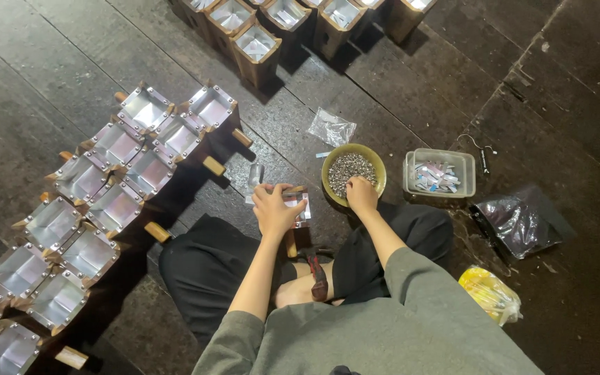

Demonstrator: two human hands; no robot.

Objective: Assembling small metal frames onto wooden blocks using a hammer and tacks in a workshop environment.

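My left hand (276,207) grips a small wooden box frame lined with shiny metal (298,205), held upright between my knees. My right hand (361,193) reaches into a yellow-green bowl (376,161) full of small silver metal pieces (347,169), with the fingers curled down among them; what they pinch is hidden. I sit cross-legged on a dark plank floor in black trousers and a grey top.
Two rows of finished metal-lined wooden boxes (116,198) run along my left, and more stand at the top (255,45). A clear tub of small strips (439,173), a clear bag (331,127), a black bag (519,221) and a yellow bag (489,293) lie at right.
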